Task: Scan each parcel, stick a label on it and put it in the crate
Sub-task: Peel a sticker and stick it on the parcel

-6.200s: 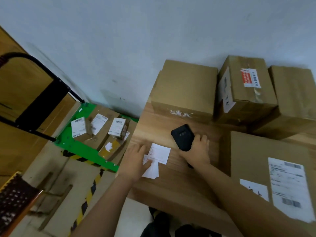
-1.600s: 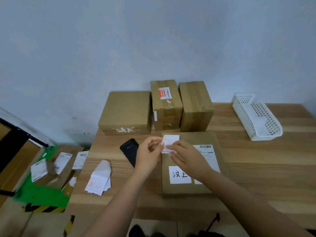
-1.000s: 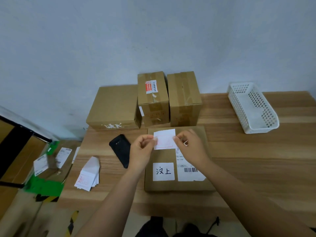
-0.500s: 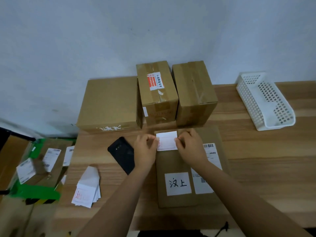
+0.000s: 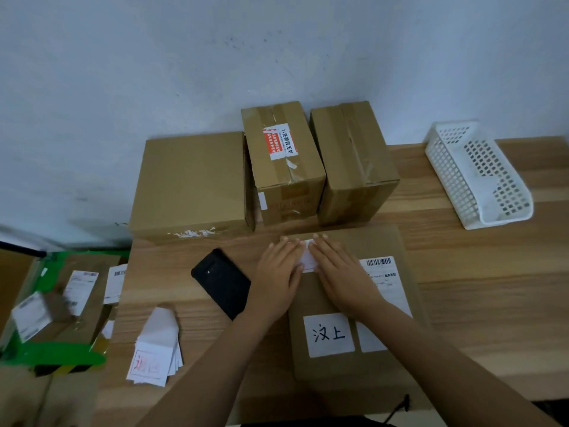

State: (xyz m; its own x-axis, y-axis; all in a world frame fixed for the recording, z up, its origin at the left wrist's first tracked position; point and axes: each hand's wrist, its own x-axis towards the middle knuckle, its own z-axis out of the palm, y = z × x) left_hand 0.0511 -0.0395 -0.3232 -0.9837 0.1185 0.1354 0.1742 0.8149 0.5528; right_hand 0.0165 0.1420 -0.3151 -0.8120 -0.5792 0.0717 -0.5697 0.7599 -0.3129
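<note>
Four tabletop parcels, one scanner, one basket

My left grip and right grip lie flat, fingers straight, pressing a white label onto the flat parcel on the table. A black scanner lies just beside my left grip, with loose labels near the table's left edge.

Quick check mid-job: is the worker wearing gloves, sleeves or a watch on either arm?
No. The left hand and right hand are bare, no gloves. Both forearms are uncovered as far as the frame shows: no sleeves, watch or wristband. No ring that I can make out.
</note>
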